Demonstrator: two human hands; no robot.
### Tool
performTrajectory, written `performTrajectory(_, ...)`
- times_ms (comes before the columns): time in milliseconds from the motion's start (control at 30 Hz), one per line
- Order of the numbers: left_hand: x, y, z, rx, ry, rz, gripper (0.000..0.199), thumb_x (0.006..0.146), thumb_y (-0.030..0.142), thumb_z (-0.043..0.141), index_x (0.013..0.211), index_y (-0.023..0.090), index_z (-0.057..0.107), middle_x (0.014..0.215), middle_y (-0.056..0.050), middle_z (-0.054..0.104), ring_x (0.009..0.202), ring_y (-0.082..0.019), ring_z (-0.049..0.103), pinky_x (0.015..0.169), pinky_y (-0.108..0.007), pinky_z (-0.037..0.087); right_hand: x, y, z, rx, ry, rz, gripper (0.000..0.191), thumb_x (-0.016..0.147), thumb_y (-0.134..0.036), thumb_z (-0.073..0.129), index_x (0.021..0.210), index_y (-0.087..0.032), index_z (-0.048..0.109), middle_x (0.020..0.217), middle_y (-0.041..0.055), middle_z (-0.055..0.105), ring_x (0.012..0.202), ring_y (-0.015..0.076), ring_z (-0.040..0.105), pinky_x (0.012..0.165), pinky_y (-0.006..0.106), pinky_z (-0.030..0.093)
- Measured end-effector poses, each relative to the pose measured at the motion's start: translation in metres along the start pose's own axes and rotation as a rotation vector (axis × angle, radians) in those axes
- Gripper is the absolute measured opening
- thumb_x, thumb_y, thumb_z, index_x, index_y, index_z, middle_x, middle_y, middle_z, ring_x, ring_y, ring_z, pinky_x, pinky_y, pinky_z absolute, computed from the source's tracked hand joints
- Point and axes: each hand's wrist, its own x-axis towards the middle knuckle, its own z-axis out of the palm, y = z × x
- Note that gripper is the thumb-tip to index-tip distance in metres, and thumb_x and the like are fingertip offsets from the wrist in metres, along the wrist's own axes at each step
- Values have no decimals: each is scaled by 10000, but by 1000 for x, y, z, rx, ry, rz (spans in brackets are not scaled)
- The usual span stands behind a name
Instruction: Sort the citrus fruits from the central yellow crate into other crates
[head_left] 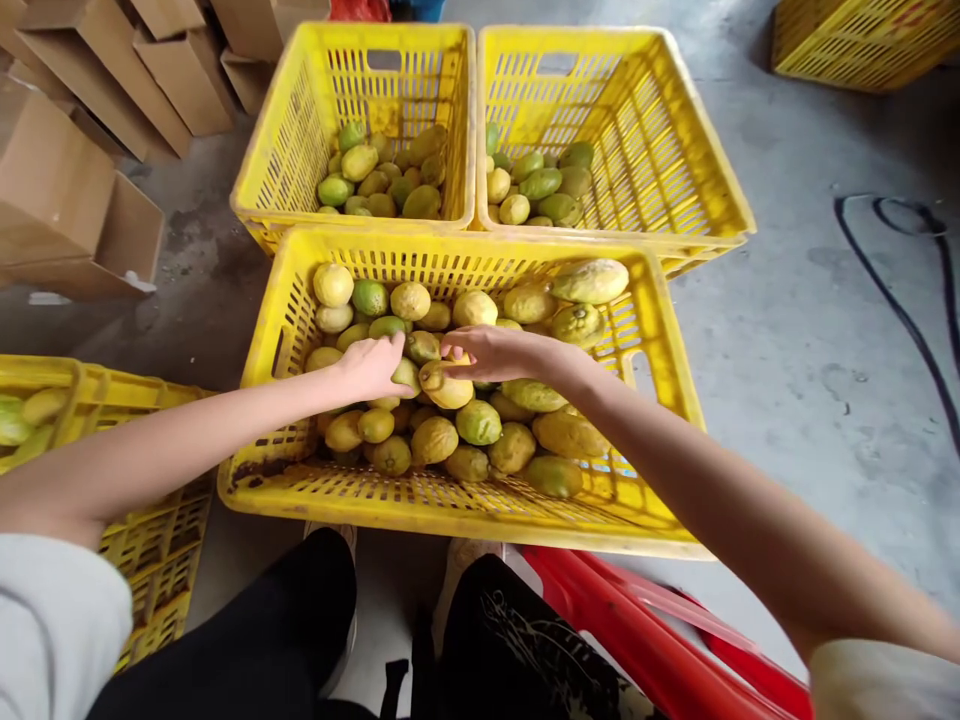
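Observation:
Many yellow and green lemons lie in the near yellow crate (465, 520), and both my hands reach down into it. My left hand (373, 367) has its thumb and fingers closed around a greenish lemon (407, 376) left of the middle; its fingertips are partly hidden. Just to the right, my right hand (491, 352) comes in from the side with curled fingers over a yellow lemon (448, 390). Part of that lemon is covered by the fingers. A green lemon (390, 326) lies just beyond my left hand, and a large pale lemon (591, 281) rests at the crate's far right.
Behind stand two more yellow crates, a left one (285, 150) and a right one (675, 140), both with lemons. Cardboard boxes (60, 180) are at the upper left. Another crate (161, 560) is at my left, a red stool (637, 630) by my legs, a black cable (892, 290) at right.

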Motion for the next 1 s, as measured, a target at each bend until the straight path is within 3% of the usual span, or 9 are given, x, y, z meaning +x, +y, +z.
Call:
performTrajectory(200, -1, 2, 11, -213, 16, -119, 588, 878, 580, 685, 1229, 110, 640, 1282, -212, 693, 1167, -392, 703, 970, -448, 571, 9, -5, 15, -177, 257, 18, 281, 1110, -242, 463, 1203, -137, 707, 1183, 136, 740, 1003, 267, 704, 729, 321, 452)
performTrajectory(300, -3, 7, 23, -306, 31, -155, 621, 837, 470, 775, 1306, 121, 564, 1419, -228, 589, 1194, -367, 693, 1004, -438, 575, 23, -9, 14, -233, 247, -36, 326, 1033, -234, 641, 1306, -58, 664, 1254, 194, 701, 1123, 308, 657, 818, 338, 471)
performTrajectory(400, -5, 12, 33, -436, 24, -230, 665, 791, 376, 831, 1320, 151, 496, 1426, -227, 556, 1191, -357, 690, 994, -447, 582, 31, -15, 10, -290, 220, -22, 447, 999, -277, 713, 1353, -14, 640, 1256, 224, 687, 1076, 328, 656, 847, 377, 484)
performTrajectory(467, -5, 12, 36, -505, 25, -257, 682, 763, 358, 856, 1295, 153, 482, 1378, -215, 579, 1186, -363, 682, 990, -460, 576, 34, -19, 9, -335, 215, -6, 447, 993, -317, 731, 1309, -6, 676, 1309, 247, 651, 1108, 352, 638, 894, 411, 490)
performTrajectory(600, -7, 7, 33, -555, 53, -172, 651, 738, 279, 860, 1255, 160, 484, 1325, -178, 630, 1206, -360, 657, 985, -449, 551, 40, -26, 6, -388, 231, 33, 428, 927, -344, 812, 1168, 5, 756, 1355, 302, 588, 1202, 419, 565, 956, 475, 485)
performTrajectory(767, -8, -9, 19, -614, 66, -50, 633, 688, 326, 882, 1216, 192, 560, 1252, -125, 690, 1136, -344, 681, 960, -446, 539, 45, -22, 2, -288, 250, 46, 349, 830, -383, 885, 971, -74, 803, 1265, 233, 617, 1184, 380, 543, 940, 426, 472)
performTrajectory(867, -2, -19, 11, -761, 102, -61, 680, 623, 433, 905, 1188, 189, 616, 1210, -112, 711, 1136, -346, 670, 992, -473, 526, 48, -7, -1, -206, 283, 23, 307, 748, -362, 910, 858, -98, 797, 1162, 173, 628, 1147, 350, 538, 917, 404, 458)
performTrajectory(933, 5, -25, 9, -950, 139, -93, 725, 555, 471, 932, 1157, 184, 645, 1192, -106, 717, 1150, -343, 657, 1036, -491, 510, 48, 9, -2, -54, 341, -17, 272, 707, -322, 908, 826, -107, 791, 1127, 148, 607, 1101, 325, 549, 908, 404, 472)
performTrajectory(1000, 10, -29, 6, -1311, 177, -72, 720, 523, 448, 947, 1126, 183, 656, 1177, -99, 714, 1162, -328, 649, 1039, -478, 517, 45, 25, -6, 186, 432, -104, 309, 681, -364, 914, 792, -114, 769, 1105, 133, 583, 1056, 302, 561, 920, 418, 499)
